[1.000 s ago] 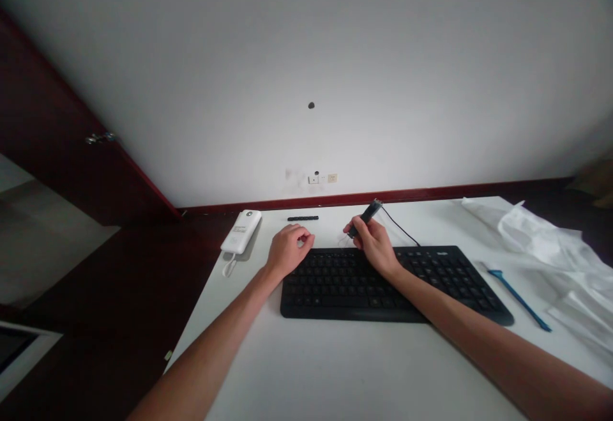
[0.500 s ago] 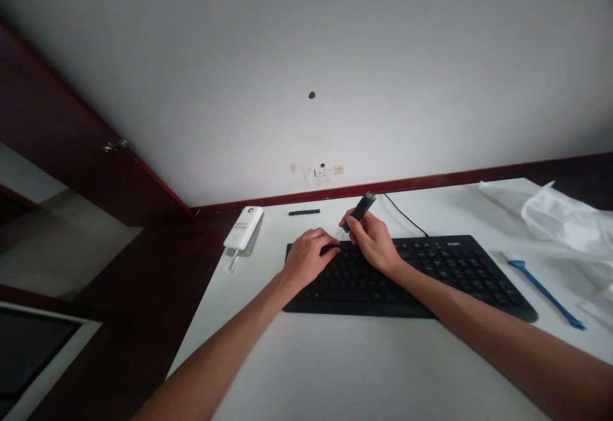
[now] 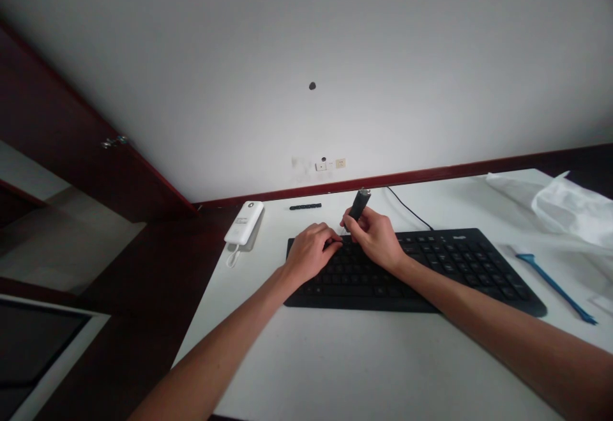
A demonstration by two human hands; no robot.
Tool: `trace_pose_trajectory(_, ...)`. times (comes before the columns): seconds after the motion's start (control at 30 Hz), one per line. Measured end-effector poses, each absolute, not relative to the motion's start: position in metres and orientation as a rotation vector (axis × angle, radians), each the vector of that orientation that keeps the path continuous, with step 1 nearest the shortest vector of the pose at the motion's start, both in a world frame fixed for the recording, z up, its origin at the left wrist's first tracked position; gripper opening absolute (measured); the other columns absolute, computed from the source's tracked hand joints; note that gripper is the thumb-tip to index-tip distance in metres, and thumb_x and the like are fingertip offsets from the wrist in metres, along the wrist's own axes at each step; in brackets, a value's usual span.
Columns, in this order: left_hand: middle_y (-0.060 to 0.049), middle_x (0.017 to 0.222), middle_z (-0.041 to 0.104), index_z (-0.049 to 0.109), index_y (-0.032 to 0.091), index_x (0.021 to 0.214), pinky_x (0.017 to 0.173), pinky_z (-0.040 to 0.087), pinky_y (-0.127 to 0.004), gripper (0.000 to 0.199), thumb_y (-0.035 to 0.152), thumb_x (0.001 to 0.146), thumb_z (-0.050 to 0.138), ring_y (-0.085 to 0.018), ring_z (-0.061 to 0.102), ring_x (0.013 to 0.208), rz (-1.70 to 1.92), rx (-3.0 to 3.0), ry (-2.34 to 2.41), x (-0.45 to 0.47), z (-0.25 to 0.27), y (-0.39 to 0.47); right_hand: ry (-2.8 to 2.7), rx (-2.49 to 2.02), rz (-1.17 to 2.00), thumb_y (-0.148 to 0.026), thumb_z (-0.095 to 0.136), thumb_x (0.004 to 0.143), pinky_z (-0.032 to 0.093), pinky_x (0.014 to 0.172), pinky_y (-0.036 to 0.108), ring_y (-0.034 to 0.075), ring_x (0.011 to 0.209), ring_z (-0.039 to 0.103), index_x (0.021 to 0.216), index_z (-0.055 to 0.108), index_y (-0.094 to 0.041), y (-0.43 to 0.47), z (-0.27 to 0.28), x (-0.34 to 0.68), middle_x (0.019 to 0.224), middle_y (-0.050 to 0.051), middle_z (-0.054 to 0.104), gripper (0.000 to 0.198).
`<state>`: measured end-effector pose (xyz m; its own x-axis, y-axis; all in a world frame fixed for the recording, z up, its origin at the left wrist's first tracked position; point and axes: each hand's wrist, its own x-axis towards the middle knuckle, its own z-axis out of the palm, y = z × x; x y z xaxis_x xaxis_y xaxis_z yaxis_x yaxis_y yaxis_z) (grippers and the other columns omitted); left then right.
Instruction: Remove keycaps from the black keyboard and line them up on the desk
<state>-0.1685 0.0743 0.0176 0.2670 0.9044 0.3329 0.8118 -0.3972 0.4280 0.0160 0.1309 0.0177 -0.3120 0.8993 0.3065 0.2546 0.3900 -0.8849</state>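
Tool stays in right hand; left hand has moved closer, its grip unclear.

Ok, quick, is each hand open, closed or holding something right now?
Left hand: curled at the back edge of the keyboard; whether it grips anything cannot be told.
Right hand: closed, holding a dark stick-shaped tool.
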Motion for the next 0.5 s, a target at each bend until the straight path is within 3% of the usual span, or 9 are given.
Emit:
trace_pose_trajectory(0.3, 0.0, 0.086, 0.064, 0.07, 0.022, 0.096, 0.078, 0.046, -0.03, 0.004, 0.024, 0.094, 0.072, -0.018, 0.061, 0.085, 0.814, 2.33, 1.64, -0.171, 0.014, 0.074, -1.909, -1.015, 0.885, -0.046, 0.06, 0.092, 0.046, 0.058, 0.03, 0.019, 0.056, 0.062, 0.091, 0.07, -0.022, 0.128, 0.022, 0.017, 0.062, 0.001, 0.067, 0.026)
trace_pose_trajectory(0.5, 0.001, 0.082, 0.065, 0.071, 0.022, 0.097, 0.077, 0.045, -0.03, 0.01, 0.029, 0.091, 0.076, -0.018, 0.061, 0.082, 0.863, 2.29, 1.651, -0.172, 0.011, 0.075, -2.029, -0.894, 0.959, -0.048, 0.068, 0.088, 0.054, 0.066, 0.032, 0.023, 0.071, 0.071, 0.092, 0.077, -0.021, 0.14, 0.035, 0.026, 0.079, 0.005, 0.077, 0.029)
